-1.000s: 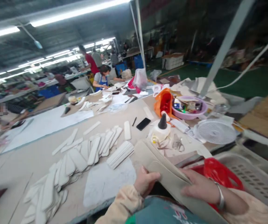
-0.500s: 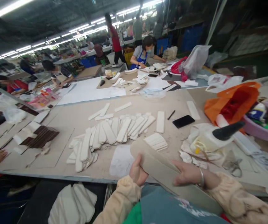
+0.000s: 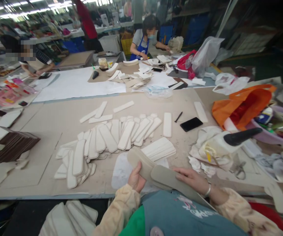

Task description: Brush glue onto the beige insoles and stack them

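Note:
My left hand [image 3: 137, 179] grips a long beige strip with a rounded end [image 3: 139, 161], thumb on top and fingers beneath. A second greyish-beige strip [image 3: 164, 175] is held by my right hand [image 3: 193, 181], its rounded end lying over the first strip. The lower ends of both strips run down along my apron. Just beyond them, a small fanned stack of off-white strips [image 3: 158, 149] rests on the table, partly behind the held piece. A white paper sheet [image 3: 119, 170] lies under my left hand.
A large heap of off-white strips [image 3: 104, 139] spreads across the table [image 3: 48, 121]. To the right are a black phone [image 3: 191, 124], a dark pen-like stick [image 3: 178, 117], an orange bag [image 3: 220, 113] and a white bottle with a black nozzle [image 3: 220, 144]. A co-worker [image 3: 141, 42] sits opposite.
My view has tilted downward and turned slightly. The right-hand strip's rounded end now shows on top of the left-hand strip, where before the two were overlapped differently.

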Demonstrator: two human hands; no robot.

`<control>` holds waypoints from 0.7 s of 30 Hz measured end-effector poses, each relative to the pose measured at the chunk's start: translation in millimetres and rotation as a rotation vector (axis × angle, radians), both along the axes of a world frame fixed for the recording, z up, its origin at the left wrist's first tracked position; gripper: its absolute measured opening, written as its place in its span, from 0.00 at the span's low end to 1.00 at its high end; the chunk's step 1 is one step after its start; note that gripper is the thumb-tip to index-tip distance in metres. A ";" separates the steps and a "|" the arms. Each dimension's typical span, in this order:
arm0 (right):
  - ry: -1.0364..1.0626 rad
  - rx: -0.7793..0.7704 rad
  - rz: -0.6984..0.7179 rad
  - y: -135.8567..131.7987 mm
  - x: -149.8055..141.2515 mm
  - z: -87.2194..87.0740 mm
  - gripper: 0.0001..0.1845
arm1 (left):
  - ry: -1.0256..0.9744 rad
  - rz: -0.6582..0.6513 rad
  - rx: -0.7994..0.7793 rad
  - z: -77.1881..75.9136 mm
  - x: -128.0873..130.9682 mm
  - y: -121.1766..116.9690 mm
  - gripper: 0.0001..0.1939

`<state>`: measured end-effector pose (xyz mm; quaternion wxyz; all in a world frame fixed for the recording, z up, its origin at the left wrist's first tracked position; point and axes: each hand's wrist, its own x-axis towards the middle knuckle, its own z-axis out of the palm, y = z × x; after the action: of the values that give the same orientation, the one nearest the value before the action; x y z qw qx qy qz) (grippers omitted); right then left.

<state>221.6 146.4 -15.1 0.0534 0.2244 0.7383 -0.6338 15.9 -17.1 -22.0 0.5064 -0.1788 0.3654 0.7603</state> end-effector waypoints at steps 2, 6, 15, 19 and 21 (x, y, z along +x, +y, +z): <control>-0.048 -0.072 -0.112 -1.3 13.3 -5.2 0.24 | 0.025 -0.014 0.032 -2.3 -1.4 -3.8 0.13; -0.017 -0.370 -0.426 9.2 39.7 -5.9 0.25 | 0.106 -0.101 0.160 4.7 -4.3 -9.9 0.15; 0.220 -0.553 -0.132 7.7 -11.4 36.9 0.30 | 0.282 -0.490 0.512 35.9 15.3 16.5 0.18; 0.225 -0.492 0.315 -22.2 -36.8 33.5 0.43 | 0.341 -0.525 0.612 32.1 23.8 22.9 0.18; 0.173 -0.567 0.413 -33.0 -39.4 27.4 0.45 | 0.366 -0.511 0.629 28.4 23.9 22.7 0.20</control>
<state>182.2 113.4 12.3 0.1778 -0.0078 0.5648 -0.8058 39.8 5.6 6.3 0.6349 0.2177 0.2325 0.7039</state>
